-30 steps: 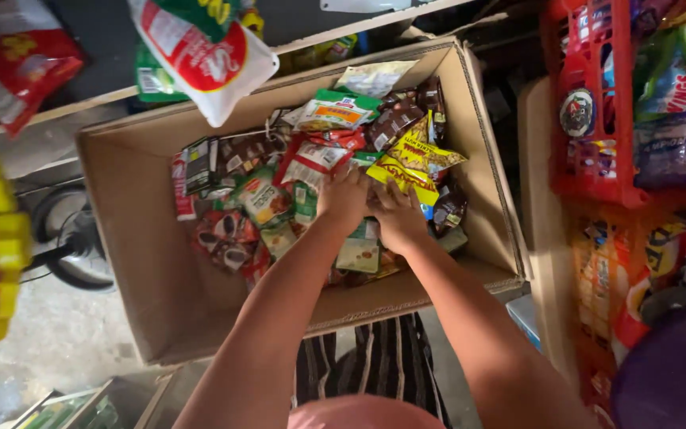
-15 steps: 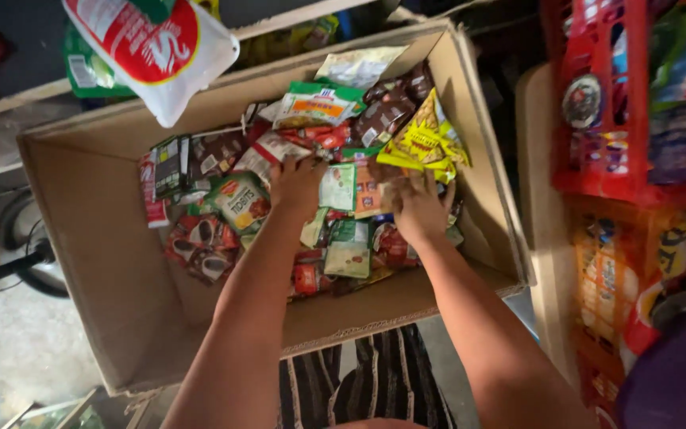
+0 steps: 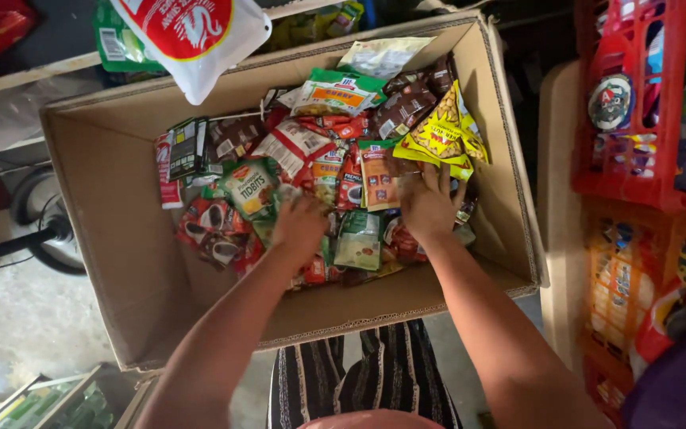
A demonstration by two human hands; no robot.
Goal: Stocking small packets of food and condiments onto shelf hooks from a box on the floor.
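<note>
Both hands are down in the heap of small packets [image 3: 311, 159] that fills the middle and far right of the cardboard box [image 3: 97, 183], the box sitting just in front of the person's striped lap. The left hand [image 3: 299, 226] is curled knuckles-up into the pile beside a green packet [image 3: 248, 187]; whether it actually grips one, I cannot tell. The right hand [image 3: 426, 202] lies open, fingers spread flat over the packets right under the yellow nut bags [image 3: 442, 139]. The risk, as I judge it: those yellow bags ride high against the right wall, so a careless lift of the right hand could flip them over the rim. The loose, slippery heap could also slide and bury whatever is being sorted. A white bag [image 3: 192, 36] hangs over the far-left corner, near enough to catch a rising arm. Room-wise, the left third of the box shows bare cardboard, good space to push things. The right is tight: a red crate [image 3: 637, 103] stands near the box wall.
</note>
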